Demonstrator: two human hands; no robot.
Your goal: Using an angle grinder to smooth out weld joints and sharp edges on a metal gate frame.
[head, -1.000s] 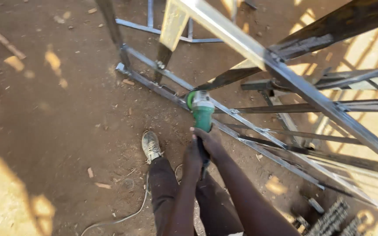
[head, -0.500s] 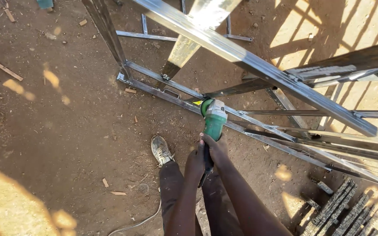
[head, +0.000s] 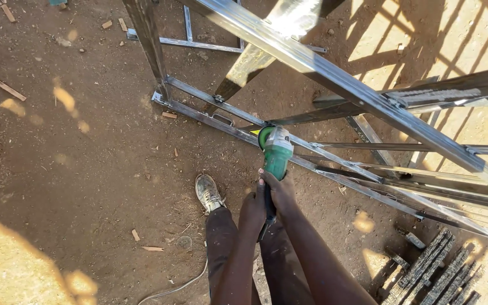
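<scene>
Both hands grip a green angle grinder (head: pixel 276 151): your right hand (head: pixel 280 189) wraps its body, your left hand (head: pixel 253 210) closes around the rear handle. Its disc meets a low steel frame rail (head: pixel 210 116). A snag could kick it toward your shoe (head: pixel 208 192); the cord (head: pixel 179 287) trails near your legs.

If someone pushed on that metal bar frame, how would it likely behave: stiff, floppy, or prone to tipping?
The metal frame probably stays stiff: its bars are straight and joined at corners. It looks heavy, with many long bars resting on the dirt ground, so a light push likely won't slide it. Both hands hold the green grinder against a lower bar, which shows no sag.
</scene>
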